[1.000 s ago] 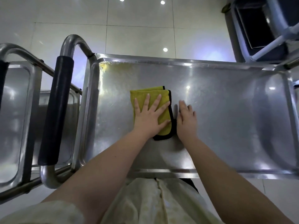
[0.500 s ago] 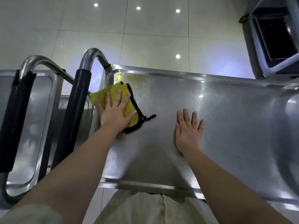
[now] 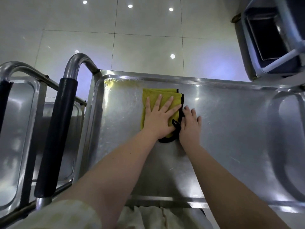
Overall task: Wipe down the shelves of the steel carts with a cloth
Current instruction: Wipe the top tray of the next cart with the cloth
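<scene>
One cloth (image 3: 158, 97) under left hand (image 3: 159, 120), right hand (image 3: 190, 125)

Pale glossy tile floor (image 3: 148, 52) is reflecting round spot lights. Dark furniture item (image 3: 267, 35) w/ white tube frame is standing top rt.

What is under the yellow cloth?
The cloth lies flat on the steel shelf, with the left hand pressing on top. The patch of shelf beneath it is covered, so I cannot see it.
</scene>
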A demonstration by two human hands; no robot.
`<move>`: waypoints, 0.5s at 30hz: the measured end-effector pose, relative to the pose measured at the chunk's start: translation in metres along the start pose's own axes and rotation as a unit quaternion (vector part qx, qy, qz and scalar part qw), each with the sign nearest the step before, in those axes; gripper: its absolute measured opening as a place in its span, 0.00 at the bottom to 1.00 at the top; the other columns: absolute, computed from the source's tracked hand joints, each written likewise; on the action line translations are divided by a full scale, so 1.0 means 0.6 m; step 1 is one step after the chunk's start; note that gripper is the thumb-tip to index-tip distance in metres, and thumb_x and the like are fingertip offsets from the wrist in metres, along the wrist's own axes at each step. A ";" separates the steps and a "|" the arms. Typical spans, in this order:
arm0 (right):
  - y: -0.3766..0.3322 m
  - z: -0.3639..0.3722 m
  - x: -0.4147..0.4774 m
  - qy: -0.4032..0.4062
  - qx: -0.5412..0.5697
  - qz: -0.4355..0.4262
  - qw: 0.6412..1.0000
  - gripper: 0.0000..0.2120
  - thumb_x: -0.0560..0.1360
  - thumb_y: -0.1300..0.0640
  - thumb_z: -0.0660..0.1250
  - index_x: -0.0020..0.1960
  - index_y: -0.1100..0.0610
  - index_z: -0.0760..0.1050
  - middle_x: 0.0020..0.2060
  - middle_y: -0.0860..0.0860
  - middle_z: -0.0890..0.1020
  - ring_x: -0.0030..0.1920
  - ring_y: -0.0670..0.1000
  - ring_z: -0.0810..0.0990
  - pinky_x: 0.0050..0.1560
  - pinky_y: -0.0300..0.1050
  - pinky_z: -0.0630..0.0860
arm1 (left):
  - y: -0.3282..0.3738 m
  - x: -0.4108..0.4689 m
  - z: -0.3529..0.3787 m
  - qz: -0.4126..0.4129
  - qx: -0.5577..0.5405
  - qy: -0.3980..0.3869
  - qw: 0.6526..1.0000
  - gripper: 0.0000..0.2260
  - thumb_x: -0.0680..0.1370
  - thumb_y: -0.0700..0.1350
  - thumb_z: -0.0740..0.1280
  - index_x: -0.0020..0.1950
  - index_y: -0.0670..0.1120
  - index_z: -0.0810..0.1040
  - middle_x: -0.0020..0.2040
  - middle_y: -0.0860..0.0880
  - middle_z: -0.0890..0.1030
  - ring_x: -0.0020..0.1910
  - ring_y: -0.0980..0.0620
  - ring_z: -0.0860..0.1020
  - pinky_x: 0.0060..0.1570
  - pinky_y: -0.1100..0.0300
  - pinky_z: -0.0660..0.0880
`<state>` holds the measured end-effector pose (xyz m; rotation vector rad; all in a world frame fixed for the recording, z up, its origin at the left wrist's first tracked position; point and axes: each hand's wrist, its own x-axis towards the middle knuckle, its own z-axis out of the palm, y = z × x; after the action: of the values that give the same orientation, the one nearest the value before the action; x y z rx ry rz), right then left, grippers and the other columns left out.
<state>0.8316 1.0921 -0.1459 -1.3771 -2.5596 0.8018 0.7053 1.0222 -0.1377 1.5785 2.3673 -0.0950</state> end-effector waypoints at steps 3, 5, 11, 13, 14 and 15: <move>0.007 0.006 0.028 -0.036 -0.092 -0.012 0.995 0.23 0.84 0.56 0.50 0.79 0.52 0.55 0.78 0.47 0.57 0.79 0.52 0.49 0.77 0.52 0.40 | -0.007 0.006 -0.004 -0.005 -0.013 -0.004 1.000 0.34 0.74 0.71 0.51 0.77 0.66 0.43 0.80 0.55 0.42 0.78 0.43 0.38 0.69 0.32 0.34; 0.013 0.011 0.027 -0.052 -0.140 -0.019 0.989 0.24 0.84 0.53 0.47 0.79 0.49 0.50 0.79 0.45 0.51 0.79 0.51 0.45 0.77 0.52 0.38 | -0.024 0.013 -0.006 -0.013 -0.010 -0.003 1.000 0.33 0.74 0.71 0.49 0.77 0.67 0.43 0.80 0.56 0.42 0.78 0.44 0.38 0.69 0.33 0.34; 0.012 0.016 0.019 -0.054 -0.136 -0.016 0.989 0.28 0.80 0.49 0.42 0.79 0.49 0.51 0.79 0.44 0.51 0.79 0.50 0.45 0.76 0.50 0.36 | -0.175 0.019 -0.025 -0.105 -0.016 -0.006 0.994 0.33 0.74 0.72 0.49 0.77 0.67 0.43 0.79 0.58 0.40 0.78 0.46 0.39 0.71 0.34 0.36; 0.013 0.016 0.018 -0.055 -0.137 -0.015 0.989 0.28 0.80 0.48 0.41 0.79 0.49 0.50 0.79 0.44 0.50 0.79 0.49 0.44 0.76 0.50 0.35 | -0.225 -0.004 -0.025 -0.147 -0.024 -0.002 0.989 0.33 0.74 0.72 0.51 0.77 0.67 0.44 0.79 0.57 0.40 0.78 0.46 0.38 0.72 0.35 0.35; 0.012 0.016 0.018 -0.056 -0.141 -0.015 0.988 0.28 0.80 0.48 0.41 0.79 0.49 0.49 0.79 0.44 0.50 0.79 0.49 0.43 0.76 0.50 0.35 | -0.248 -0.018 -0.024 -0.175 -0.035 0.004 0.984 0.33 0.74 0.72 0.51 0.76 0.68 0.44 0.79 0.55 0.39 0.78 0.45 0.37 0.72 0.36 0.35; 0.010 0.015 0.017 -0.056 -0.145 -0.015 0.988 0.28 0.80 0.48 0.41 0.79 0.49 0.49 0.79 0.44 0.50 0.79 0.49 0.43 0.76 0.50 0.35 | -0.269 -0.032 -0.023 -0.205 -0.045 0.008 0.978 0.33 0.74 0.73 0.52 0.76 0.69 0.44 0.79 0.54 0.38 0.78 0.45 0.36 0.72 0.37 0.34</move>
<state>0.8267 1.0996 -0.1583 -1.3978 -2.8688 0.5311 0.5620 0.9442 -0.1363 1.0364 2.6337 -0.0594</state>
